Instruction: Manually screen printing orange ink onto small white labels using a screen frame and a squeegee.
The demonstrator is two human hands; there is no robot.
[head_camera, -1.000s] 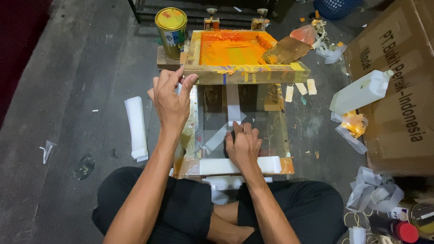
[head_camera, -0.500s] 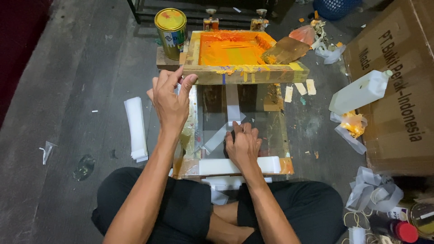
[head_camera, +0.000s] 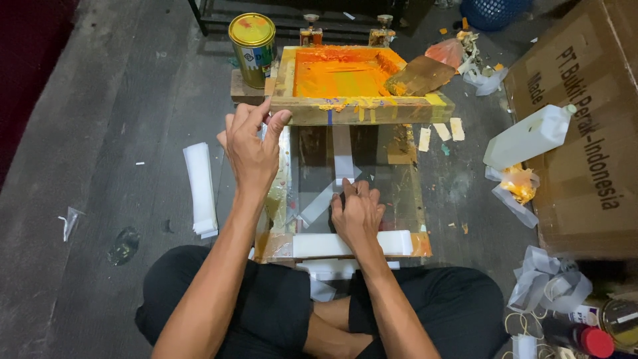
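Observation:
My left hand is raised at the front left corner of a wooden printing frame. Its thumb and fingers pinch a small pale piece, which is mostly hidden. The frame is tilted up at the front and holds orange ink and a smeared squeegee. Under it lies a glass plate with white tape strips and orange stains. My right hand presses down on the plate, fingers curled over a small dark thing. A white strip lies along the plate's near edge.
A yellow-lidded paint can stands left of the frame. A stack of white strips lies on the floor at the left. A white plastic bottle and a big cardboard box are at the right, with plastic scraps around.

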